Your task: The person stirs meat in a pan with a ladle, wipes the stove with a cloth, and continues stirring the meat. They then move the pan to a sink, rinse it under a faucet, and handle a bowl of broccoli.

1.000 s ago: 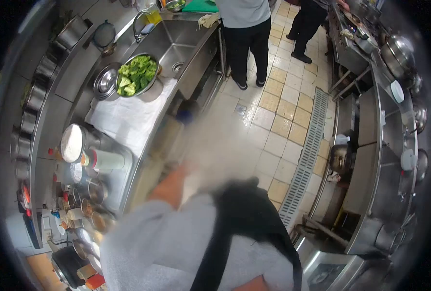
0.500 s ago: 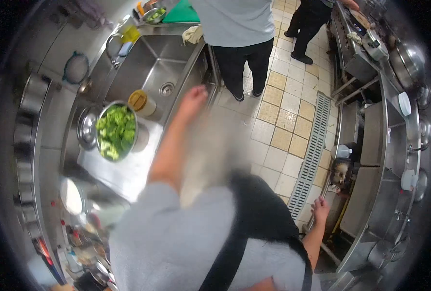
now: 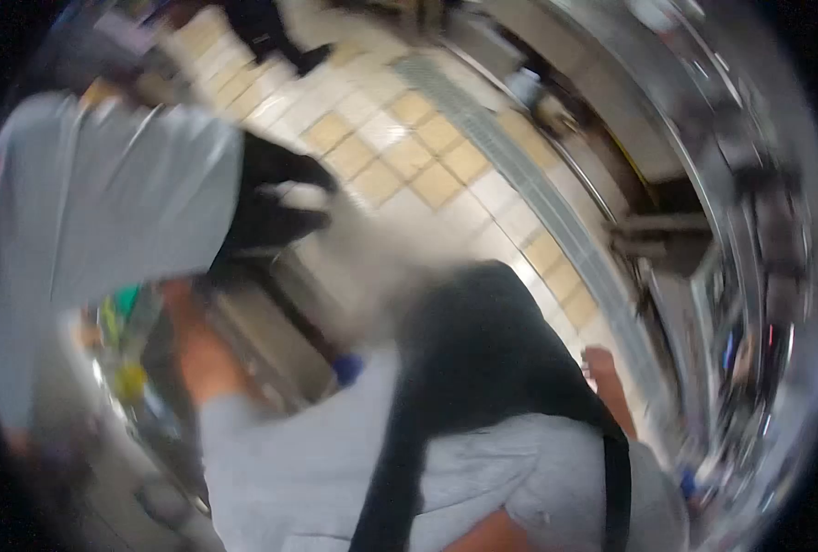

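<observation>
Motion smears much of the view. My left hand [image 3: 177,299] reaches forward at the left, beside a co-worker's grey shirt [image 3: 138,193]; its fingers are too blurred to read. Just left of that arm are a green patch [image 3: 126,301] and a yellow thing [image 3: 131,379], both too smeared to name. A steel surface [image 3: 271,336] lies right of my forearm. My right hand [image 3: 599,362] hangs low over the tiled floor with its fingers loosely apart, and nothing shows in it.
The co-worker stands close at my front left. Farther off is another person's dark-trousered leg [image 3: 271,37]. A drain grating [image 3: 492,138] runs across the tiled floor [image 3: 409,152]. Steel counters with shelves [image 3: 575,55] line the right side.
My view has swung right and moved nearer the co-worker, who now fills the left. The broccoli bowl and the jar by the sink have left view. My left arm now reaches beside the co-worker.
</observation>
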`<state>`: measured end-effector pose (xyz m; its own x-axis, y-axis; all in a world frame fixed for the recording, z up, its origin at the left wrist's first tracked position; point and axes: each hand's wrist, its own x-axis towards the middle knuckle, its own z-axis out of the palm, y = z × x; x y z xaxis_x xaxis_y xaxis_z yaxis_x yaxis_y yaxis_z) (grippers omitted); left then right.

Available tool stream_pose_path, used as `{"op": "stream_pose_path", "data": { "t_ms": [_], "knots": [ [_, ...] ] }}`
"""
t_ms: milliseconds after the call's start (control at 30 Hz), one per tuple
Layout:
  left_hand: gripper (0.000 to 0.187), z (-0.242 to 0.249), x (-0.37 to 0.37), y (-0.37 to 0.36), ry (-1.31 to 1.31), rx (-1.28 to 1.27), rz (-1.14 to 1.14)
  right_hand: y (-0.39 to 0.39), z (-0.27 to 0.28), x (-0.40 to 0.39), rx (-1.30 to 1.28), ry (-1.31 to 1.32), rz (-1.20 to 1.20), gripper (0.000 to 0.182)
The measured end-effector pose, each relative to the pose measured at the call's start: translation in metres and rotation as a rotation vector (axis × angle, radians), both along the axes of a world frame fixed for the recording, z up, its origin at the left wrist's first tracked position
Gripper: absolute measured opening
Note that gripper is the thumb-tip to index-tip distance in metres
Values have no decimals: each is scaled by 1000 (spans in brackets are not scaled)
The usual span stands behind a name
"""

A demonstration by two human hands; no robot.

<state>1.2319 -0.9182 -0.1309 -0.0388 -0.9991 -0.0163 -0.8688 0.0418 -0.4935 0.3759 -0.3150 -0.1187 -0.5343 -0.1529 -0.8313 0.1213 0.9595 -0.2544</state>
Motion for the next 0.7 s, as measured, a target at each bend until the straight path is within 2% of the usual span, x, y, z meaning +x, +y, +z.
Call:
{"op": "stream_pose_path", "data": {
  "t_ms": [33, 100, 200, 300, 367, 467, 533, 600, 700],
  "knots": [
    [35, 3, -1, -9, 18, 89, 43, 9, 15, 17, -27, 43, -72, 38],
    [37, 5, -7, -23, 51, 188, 87, 20, 33, 41, -28, 98, -49, 44],
    [40, 8, -7, -19, 67, 281, 158, 16, 52, 70, 7, 138, -145, 43],
    [43, 8, -9, -1, 81, 334, 212, 12, 54, 85, -6, 111, -141, 41],
    [45, 8, -11, 16, 98, 349, 245, 17, 39, 86, -71, 150, 11, 40],
    [49, 4, -32, 45, 147, 327, 280, 17, 35, 83, -95, 147, -14, 42],
    [50, -1, -56, 66, 181, 292, 269, 26, 26, 77, -104, 191, 1, 42],
    [55, -13, -91, 113, 611, -234, 247, 47, 14, 70, -105, 232, 21, 42],
    [54, -36, -171, 156, 620, -346, 185, 90, -3, 59, -180, 171, -95, 42]
  ]
}}
